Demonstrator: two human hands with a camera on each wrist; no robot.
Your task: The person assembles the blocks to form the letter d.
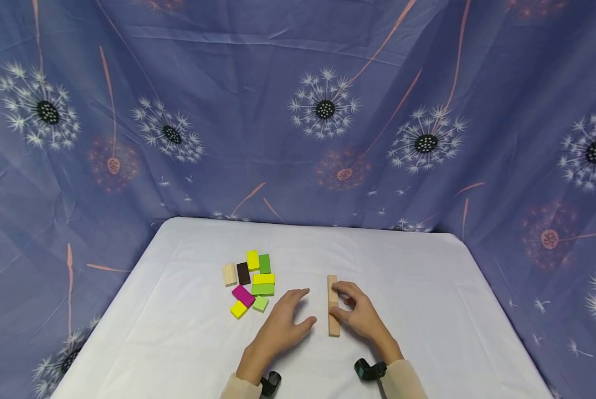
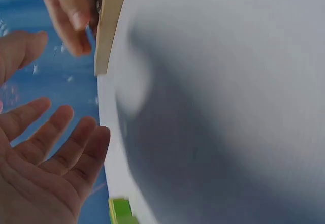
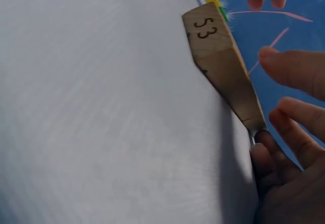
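Note:
In the head view, two plain wooden blocks [image 1: 333, 323] lie end to end in a narrow row on the white table. The near end face of the row [image 3: 205, 30] bears the number 53 in the right wrist view. My right hand [image 1: 361, 315] is at the row's right side, fingers loosely bent, with thumb and index fingertips over its edge; whether they touch it is unclear. To the left of the row, my left hand [image 1: 284, 324] hovers with fingers spread and nothing held. Its palm [image 2: 38, 183] shows in the left wrist view.
Left of my hands lies a loose group of coloured blocks: a magenta block [image 1: 243, 296], a dark brown block [image 1: 243, 273], a pale ridged wooden piece [image 1: 230, 275], and several yellow and green ones. A blue dandelion-print curtain [image 1: 258, 138] hangs behind the white tabletop [image 1: 178, 343].

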